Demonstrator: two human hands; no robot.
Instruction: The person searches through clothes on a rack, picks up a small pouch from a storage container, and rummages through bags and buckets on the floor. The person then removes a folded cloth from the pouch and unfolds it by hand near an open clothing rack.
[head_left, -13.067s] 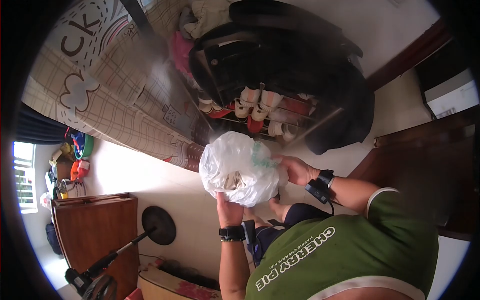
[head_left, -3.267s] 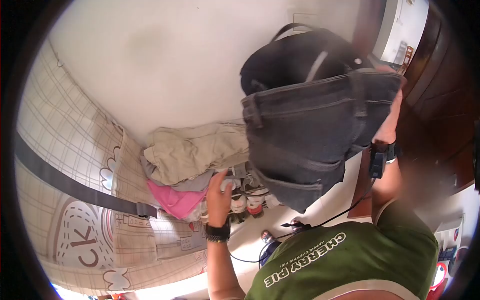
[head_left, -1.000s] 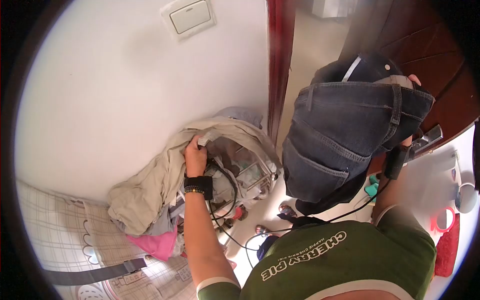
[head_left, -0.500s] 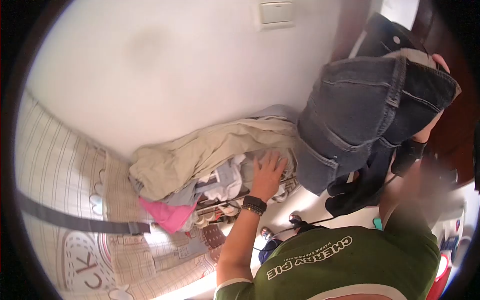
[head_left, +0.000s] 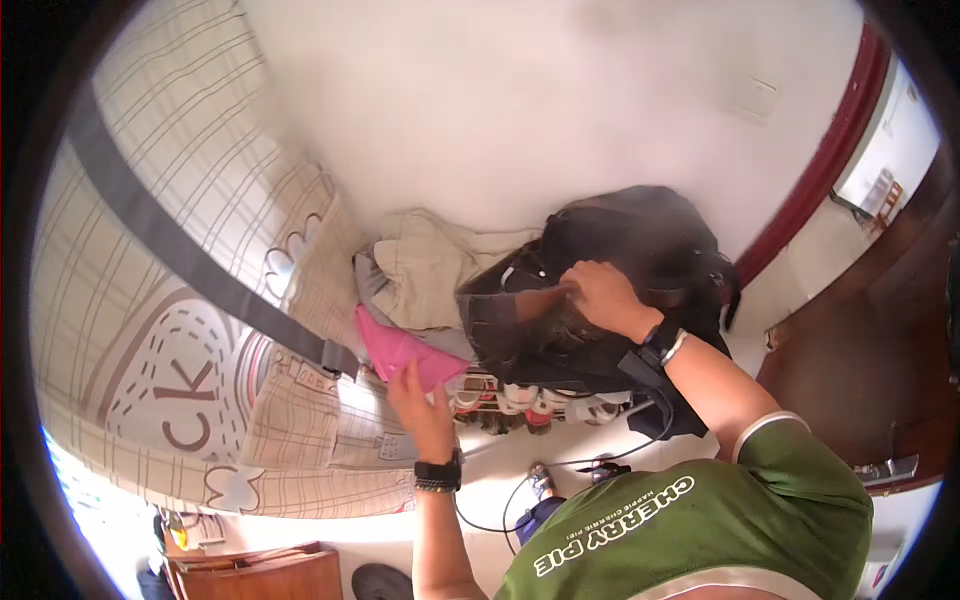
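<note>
My left hand (head_left: 425,415) is at the lower edge of a pink cloth (head_left: 395,347), its fingers apart and touching it. My right hand (head_left: 605,297) has its fingers bent over the edge of dark jeans (head_left: 500,325), which lie in a black heap (head_left: 650,235) on top of a low rack. The far end of that heap is blurred. Left of the jeans, a beige garment (head_left: 430,265) lies crumpled against the wall, partly under them. Beneath the clothes, several shoes (head_left: 525,400) show on the rack.
A striped fabric cover (head_left: 200,390) with a grey strap (head_left: 210,260) hangs at the left. The white wall (head_left: 520,110) rises behind the rack. At the right are a dark red door frame (head_left: 810,190) and a brown door (head_left: 840,380). A black cable (head_left: 575,460) crosses the floor.
The dark jeans have come down from the upper right onto the clothes pile, covering part of the beige garment. My left hand has shifted left to the pink cloth. The view has turned left.
</note>
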